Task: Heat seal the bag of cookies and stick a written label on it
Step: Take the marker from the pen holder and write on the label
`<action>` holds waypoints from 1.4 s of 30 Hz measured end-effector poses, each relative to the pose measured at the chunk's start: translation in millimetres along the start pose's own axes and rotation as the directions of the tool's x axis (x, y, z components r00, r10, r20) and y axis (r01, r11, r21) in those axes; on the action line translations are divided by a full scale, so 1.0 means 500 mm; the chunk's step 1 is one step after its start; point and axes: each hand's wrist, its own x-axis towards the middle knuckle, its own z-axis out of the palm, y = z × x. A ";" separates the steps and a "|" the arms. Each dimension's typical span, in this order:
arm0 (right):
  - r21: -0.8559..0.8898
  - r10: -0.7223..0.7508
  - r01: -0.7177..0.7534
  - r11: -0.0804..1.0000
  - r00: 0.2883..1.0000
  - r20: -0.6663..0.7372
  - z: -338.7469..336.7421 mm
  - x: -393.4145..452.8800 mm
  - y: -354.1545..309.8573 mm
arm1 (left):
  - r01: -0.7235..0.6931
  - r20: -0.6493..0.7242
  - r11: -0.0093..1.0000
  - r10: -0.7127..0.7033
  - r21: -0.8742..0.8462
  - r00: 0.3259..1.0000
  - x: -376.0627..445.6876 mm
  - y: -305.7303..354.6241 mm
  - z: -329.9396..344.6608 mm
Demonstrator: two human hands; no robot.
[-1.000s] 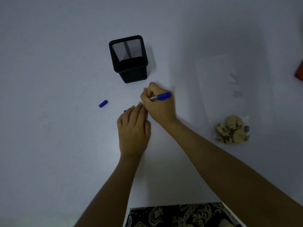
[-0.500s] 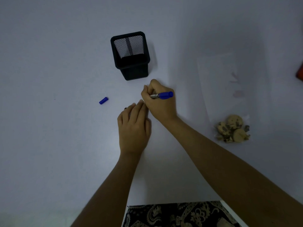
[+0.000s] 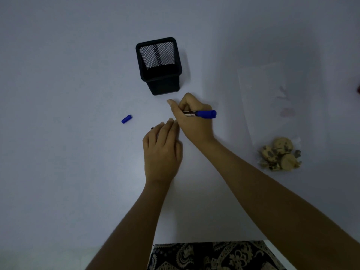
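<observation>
Head view: white table [image 3: 58, 172]; right hand [image 3: 191, 117] grips marker [image 3: 204, 114], left hand [image 3: 162, 152] flat.

Right hand [image 3: 194, 121] grips blue marker [image 3: 202, 114], barrel pointing right. Left hand [image 3: 162, 151] flat on white table [image 3: 58, 172], fingertips beside right hand. Marker cap [image 3: 126, 119] lies left. Black mesh holder [image 3: 159, 65] upright behind hands. Bag of cookies [image 3: 280, 153] at right.

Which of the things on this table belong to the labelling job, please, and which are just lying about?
In use:
blue marker in the right hand
left hand, flat on the table
bag of cookies

Lying about:
marker cap
black mesh pen holder
</observation>
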 end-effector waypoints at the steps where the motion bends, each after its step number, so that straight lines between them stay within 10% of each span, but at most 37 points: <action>1: -0.011 -0.018 0.018 1.000 1.000 -0.008 0.000 0.000 0.000 | 0.000 -0.001 1.000 0.000 0.001 1.000 0.000 0.000 0.000; 42: -0.020 0.069 -0.070 0.997 0.997 -0.014 -0.002 0.003 0.001 | 0.008 -0.013 1.000 -0.009 -0.022 1.000 0.000 0.000 0.003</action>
